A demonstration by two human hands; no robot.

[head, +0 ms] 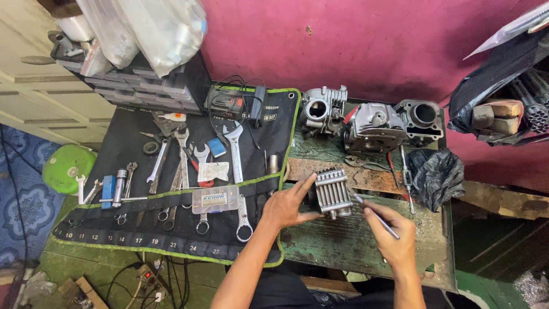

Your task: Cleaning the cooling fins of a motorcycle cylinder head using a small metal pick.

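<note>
My left hand [289, 205] grips a small finned metal engine cylinder [333, 192] by its left side and holds it steady on the worn green workbench [337, 243]. My right hand [394, 234] holds a thin metal pick-like tool [374, 215] like a pen. Its tip touches the right edge of the finned cylinder.
A black tool roll [131, 232] with green trim lies to the left, covered with several wrenches and a small clear plastic box [215, 199]. Engine parts stand along the back: a carburettor body [323, 109], a cylinder head [374, 125] and another cylinder [422, 117]. A black plastic bag [437, 174] is at the right.
</note>
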